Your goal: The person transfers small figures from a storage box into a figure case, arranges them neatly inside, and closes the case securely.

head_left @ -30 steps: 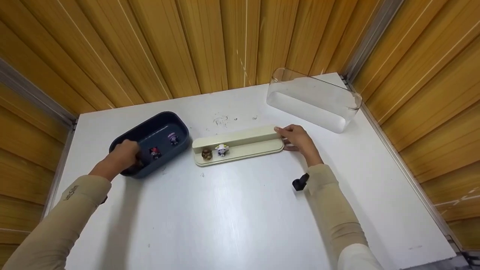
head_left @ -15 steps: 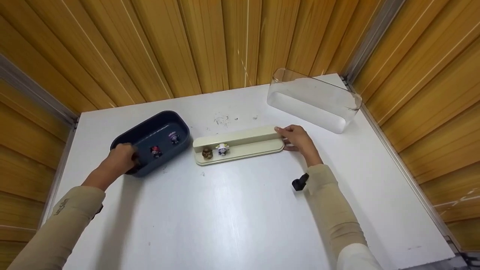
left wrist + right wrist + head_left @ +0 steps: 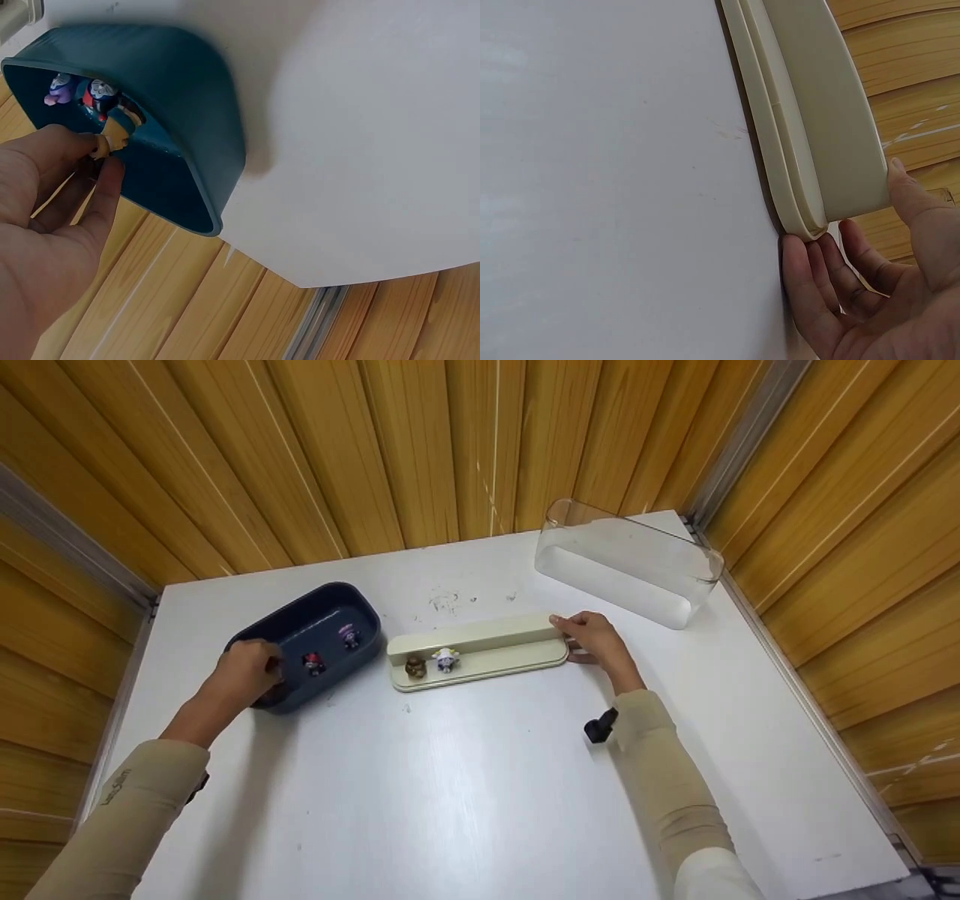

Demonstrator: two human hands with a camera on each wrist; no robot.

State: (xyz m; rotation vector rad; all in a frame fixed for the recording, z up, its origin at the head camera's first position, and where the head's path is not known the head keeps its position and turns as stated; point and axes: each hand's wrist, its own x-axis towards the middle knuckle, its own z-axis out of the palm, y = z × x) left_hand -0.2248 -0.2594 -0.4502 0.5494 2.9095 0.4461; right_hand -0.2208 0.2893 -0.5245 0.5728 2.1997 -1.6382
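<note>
Left hand (image 3: 52, 225) pinches a small, light, probably hard toy (image 3: 112, 133) inside the tub (image 3: 191, 112); right hand (image 3: 596, 636) holds the stiff stand's (image 3: 480, 652) right end.

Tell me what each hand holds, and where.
Left hand pinches a small tan figurine inside the dark blue plastic bin. Right hand grips the cream plastic stand by its right end.

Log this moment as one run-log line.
left hand: pinches a figurine in the blue bin | right hand: holds the cream stand's end
</note>
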